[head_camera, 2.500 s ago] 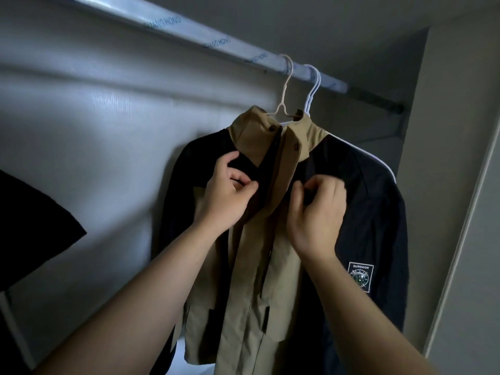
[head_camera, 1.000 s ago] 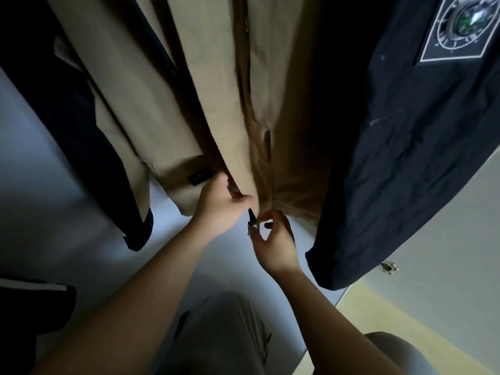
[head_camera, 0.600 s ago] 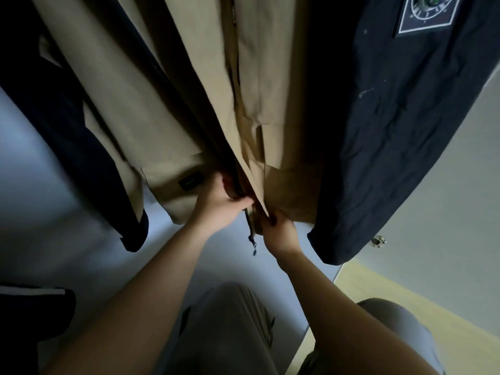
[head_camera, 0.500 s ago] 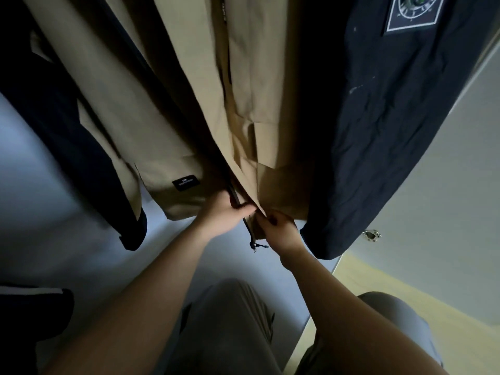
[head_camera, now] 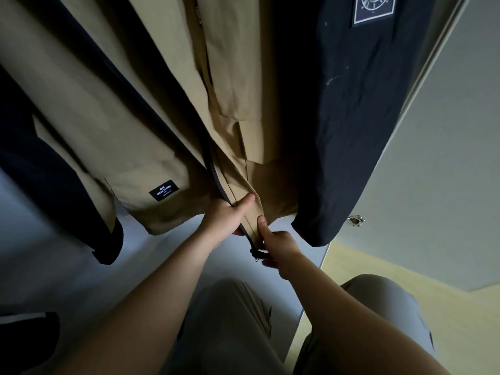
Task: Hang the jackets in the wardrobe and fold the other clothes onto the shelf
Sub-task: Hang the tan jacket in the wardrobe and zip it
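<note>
A tan and black jacket (head_camera: 151, 109) hangs in the wardrobe, seen from below, with a small black label near its left hem. My left hand (head_camera: 226, 216) grips the bottom of the left front edge by the dark zipper strip. Just beside it, my right hand (head_camera: 276, 244) pinches the bottom of the right front edge, where the black zipper pull (head_camera: 254, 254) dangles. The two front edges meet between my hands. The jacket's black sleeve (head_camera: 359, 109) with a square badge hangs to the right.
The white wardrobe floor (head_camera: 54, 266) lies below the jacket. A wardrobe side panel (head_camera: 433, 158) with a small metal fitting (head_camera: 356, 220) stands on the right. Yellow room floor (head_camera: 405, 266) and my knees fill the bottom. Dark cloth (head_camera: 27, 336) lies at the bottom left.
My hands went from the collar down to the hem as my view dropped. In the last half second they drew the two bottom front edges together at the zipper.
</note>
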